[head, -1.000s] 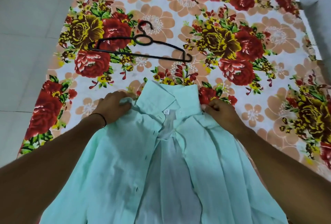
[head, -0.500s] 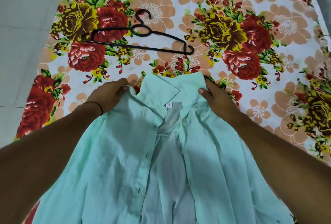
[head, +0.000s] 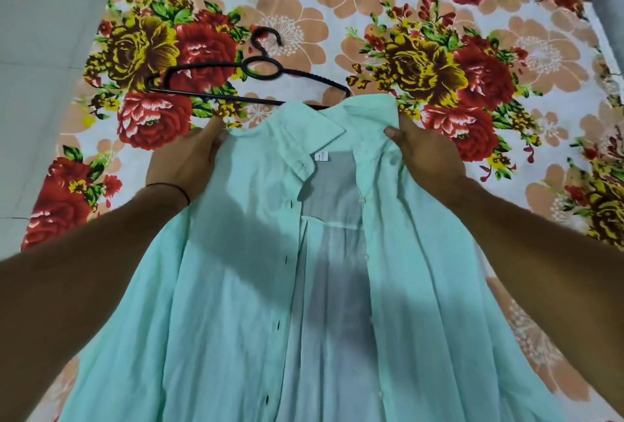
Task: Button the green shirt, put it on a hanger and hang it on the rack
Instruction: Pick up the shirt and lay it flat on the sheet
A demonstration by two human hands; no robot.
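Grey tiled floor (head: 40,83) fills the far left edge. Beside it lies a floral sheet (head: 371,9) printed with red, yellow and peach blooms, and it runs across the rest of the view.

The left forearm reaches in from the lower left, a thin dark band (head: 175,188) around its wrist. The left hand (head: 184,161) has its fingers curled over the shoulder edge of the shirt (head: 236,269), just left of the collar (head: 304,127), gripping the cloth.

Above that hand a black hanger (head: 216,96) lies flat on the sheet with its hook pointing away from the person. Its right end disappears behind the top of the collar. Whether cloth and hanger touch there cannot be told.

The mint green shirt is held up by its shoulders over the sheet and spreads down toward the camera, filling the lower middle of the view. Its front is open. Dark buttonholes (head: 286,259) run down the left front edge and pale buttons (head: 362,200) down the right one, with the thin back panel showing between them. A small white label (head: 321,156) sits inside the neck. A shadow falls across the chest area.

The right hand (head: 425,154) grips the other shoulder just right of the collar, thumb on top of the cloth and fingers tucked beneath. Its forearm leaves at the lower right.
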